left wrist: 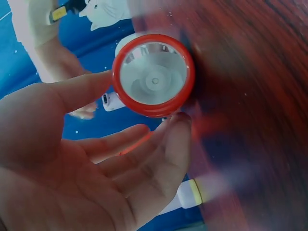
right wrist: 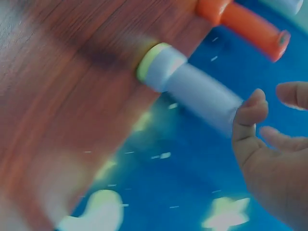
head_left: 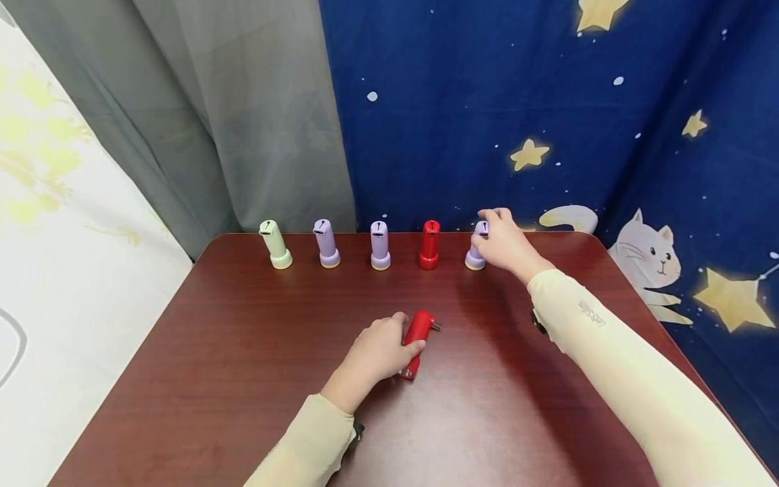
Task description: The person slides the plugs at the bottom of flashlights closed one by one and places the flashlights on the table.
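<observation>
Left hand grips a red cylinder lying on its side on the counter, near the middle; thumb and fingers curl round the body, flared base toward the person, the small clip end pointing to about 1 o'clock. Left wrist view: red-rimmed base seen end-on, pale recessed disc inside, thumb on one side and fingertips on the other (view blurred at the counter side).

Right hand is at the far edge of the counter, at about 1 o'clock from the left hand, fingers curled about the top of a lilac cylinder that stands upright on its base. Right wrist view: thumb tip touches the upper end of the lilac body; the other fingers stand a little off it (blurred, so the full contact cannot be told).

Row along the far edge, from 9 o'clock to 3 o'clock, all upright and apart from each other: green cylinder, lilac one, second lilac one, standing red one, then the piece under the right hand.

Behind the counter: grey curtain at 11 o'clock, blue star-and-cat cloth from 12 to 3 o'clock. Both arms wear pale sleeves.
</observation>
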The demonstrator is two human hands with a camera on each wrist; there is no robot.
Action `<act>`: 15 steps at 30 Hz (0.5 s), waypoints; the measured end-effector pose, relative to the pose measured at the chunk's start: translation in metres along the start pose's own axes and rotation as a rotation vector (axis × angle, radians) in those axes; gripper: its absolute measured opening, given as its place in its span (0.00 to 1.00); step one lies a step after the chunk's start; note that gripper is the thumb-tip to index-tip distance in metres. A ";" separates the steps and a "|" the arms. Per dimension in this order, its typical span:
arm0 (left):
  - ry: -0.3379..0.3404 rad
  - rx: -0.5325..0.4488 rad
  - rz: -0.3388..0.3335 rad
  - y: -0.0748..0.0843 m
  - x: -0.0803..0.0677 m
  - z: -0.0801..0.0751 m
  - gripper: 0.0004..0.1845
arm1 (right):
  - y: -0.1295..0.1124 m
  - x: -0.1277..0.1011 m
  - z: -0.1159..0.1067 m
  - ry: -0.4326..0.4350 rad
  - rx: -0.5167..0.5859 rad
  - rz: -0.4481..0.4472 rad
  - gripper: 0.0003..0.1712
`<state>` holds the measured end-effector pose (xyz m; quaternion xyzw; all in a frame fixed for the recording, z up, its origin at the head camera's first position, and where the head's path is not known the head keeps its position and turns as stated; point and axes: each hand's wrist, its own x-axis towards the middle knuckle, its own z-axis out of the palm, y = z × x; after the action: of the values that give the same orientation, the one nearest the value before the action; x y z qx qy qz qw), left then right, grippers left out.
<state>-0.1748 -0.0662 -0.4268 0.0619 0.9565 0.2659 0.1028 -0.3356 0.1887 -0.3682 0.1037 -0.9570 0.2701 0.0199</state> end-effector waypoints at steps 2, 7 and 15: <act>-0.013 0.016 0.006 0.000 0.001 0.002 0.34 | -0.013 -0.014 0.000 0.016 0.002 -0.022 0.36; -0.042 0.033 0.006 -0.001 0.004 0.005 0.30 | -0.052 -0.056 0.002 0.061 0.061 -0.143 0.30; -0.051 0.009 0.043 -0.006 0.008 0.001 0.20 | -0.118 -0.151 0.000 0.001 0.282 -0.369 0.23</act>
<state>-0.1831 -0.0695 -0.4328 0.0898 0.9532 0.2619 0.1213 -0.1632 0.1191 -0.3218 0.2783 -0.8748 0.3928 0.0548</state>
